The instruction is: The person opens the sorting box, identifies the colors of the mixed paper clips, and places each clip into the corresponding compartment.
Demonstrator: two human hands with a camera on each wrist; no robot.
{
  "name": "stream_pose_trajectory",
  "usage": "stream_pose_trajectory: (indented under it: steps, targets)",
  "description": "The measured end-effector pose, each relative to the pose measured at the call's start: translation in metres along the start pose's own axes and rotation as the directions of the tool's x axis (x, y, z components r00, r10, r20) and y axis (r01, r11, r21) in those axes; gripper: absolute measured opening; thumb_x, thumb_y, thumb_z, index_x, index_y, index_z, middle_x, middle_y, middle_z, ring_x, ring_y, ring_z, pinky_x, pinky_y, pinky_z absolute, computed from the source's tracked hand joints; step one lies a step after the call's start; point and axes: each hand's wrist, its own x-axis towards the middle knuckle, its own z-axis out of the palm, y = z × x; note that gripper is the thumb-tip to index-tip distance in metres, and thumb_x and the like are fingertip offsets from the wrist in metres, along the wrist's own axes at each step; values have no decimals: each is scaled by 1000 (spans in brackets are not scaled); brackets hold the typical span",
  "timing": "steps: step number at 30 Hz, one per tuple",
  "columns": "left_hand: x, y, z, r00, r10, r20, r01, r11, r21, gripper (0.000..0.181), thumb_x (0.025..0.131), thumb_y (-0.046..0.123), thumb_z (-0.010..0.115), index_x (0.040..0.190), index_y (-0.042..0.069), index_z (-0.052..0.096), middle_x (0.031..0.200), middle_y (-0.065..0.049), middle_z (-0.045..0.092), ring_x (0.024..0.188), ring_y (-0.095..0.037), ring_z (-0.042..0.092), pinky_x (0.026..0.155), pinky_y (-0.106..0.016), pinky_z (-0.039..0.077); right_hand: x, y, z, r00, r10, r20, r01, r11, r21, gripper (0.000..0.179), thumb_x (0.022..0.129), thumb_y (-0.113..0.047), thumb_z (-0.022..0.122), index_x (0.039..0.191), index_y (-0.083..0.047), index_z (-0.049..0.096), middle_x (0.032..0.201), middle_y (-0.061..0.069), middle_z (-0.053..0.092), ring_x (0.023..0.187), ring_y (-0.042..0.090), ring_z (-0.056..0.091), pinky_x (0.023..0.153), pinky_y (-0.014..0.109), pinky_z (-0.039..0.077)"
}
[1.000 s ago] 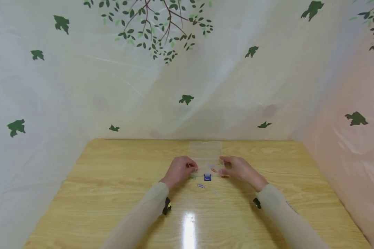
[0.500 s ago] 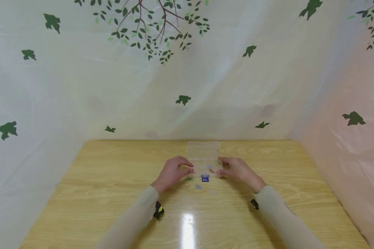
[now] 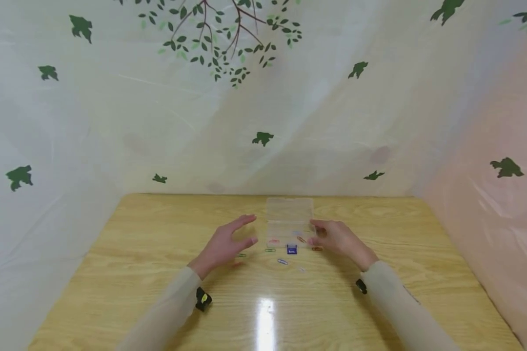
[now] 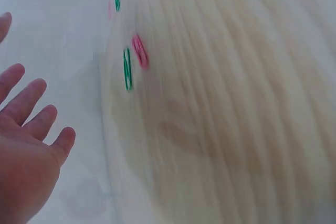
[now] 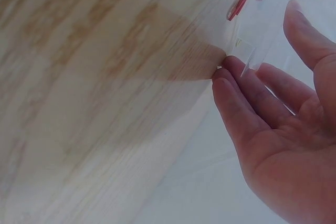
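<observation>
A clear plastic box (image 3: 290, 210) stands with its lid raised at the back of the table. Inside it lie a pink paper clip (image 3: 273, 240) and an orange-red paper clip (image 3: 301, 239). My right hand (image 3: 340, 240) holds the box's right side, thumb toward the front and fingers at the side wall (image 5: 245, 61). Left of the box, my left hand (image 3: 221, 246) hovers with fingers spread, holding nothing. Near it lie a green paper clip (image 4: 127, 69) and another pink paper clip (image 4: 140, 51). Another green paper clip (image 3: 270, 250) lies before the box.
A blue latch-like piece (image 3: 292, 249) shows at the box's front. Blue (image 3: 282, 262), pale (image 3: 302, 269) and orange (image 3: 317, 248) paper clips lie on the wooden table (image 3: 136, 273). A leaf-printed curtain (image 3: 193, 122) hangs behind and along the sides.
My left hand has drawn away from the box to the left and spread its fingers. The pink clip in the box is now uncovered. My right hand stays at the box.
</observation>
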Motion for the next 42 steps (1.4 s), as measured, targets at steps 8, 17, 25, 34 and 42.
stream_pose_trajectory:
  steps: [8, 17, 25, 34, 42]
  targets:
    - [-15, -16, -14, 1000, 7, 8, -8, 999, 33, 57, 101, 36, 70, 151, 14, 54, 157, -12, 49, 145, -38, 42, 116, -61, 34, -2, 2, 0, 1000, 5, 7, -5, 1000, 1, 68, 98, -33, 73, 151, 2, 49, 146, 24, 56, 135, 42, 52, 108, 57, 45]
    - [-11, -35, -14, 996, 38, 75, -44, 996, 77, 31, 101, 21, 69, 130, 9, 70, 130, -6, 69, 122, -28, 64, 106, -50, 49, -1, 3, -3, 1000, -7, -2, 7, 1000, -11, 66, 98, -32, 73, 150, 3, 50, 143, 24, 59, 129, 38, 57, 105, 56, 48]
    - [-4, -42, -12, 980, 63, 189, -77, 995, 70, 27, 100, 19, 72, 125, 11, 73, 120, -2, 67, 116, -24, 61, 105, -49, 47, -5, 4, -4, 1000, -10, 2, 10, 1000, -19, 65, 99, -30, 72, 150, 4, 50, 141, 24, 60, 131, 41, 56, 106, 56, 47]
    - [-4, -38, -5, 979, 108, 173, -132, 982, 132, 9, 95, 11, 76, 104, 11, 79, 103, 3, 67, 101, -18, 61, 95, -40, 49, -7, 5, 0, 1000, -30, 5, 30, 999, -11, 64, 98, -30, 73, 148, 5, 52, 136, 22, 65, 100, 23, 60, 93, 45, 52]
    - [-7, -35, -4, 979, 163, 121, -186, 959, 214, 3, 90, 6, 79, 88, 7, 78, 91, 2, 66, 90, -17, 60, 85, -35, 51, -2, 0, 0, 1000, -20, 5, 20, 1000, -5, 67, 97, -31, 75, 150, 2, 50, 145, 24, 57, 135, 42, 52, 109, 57, 45]
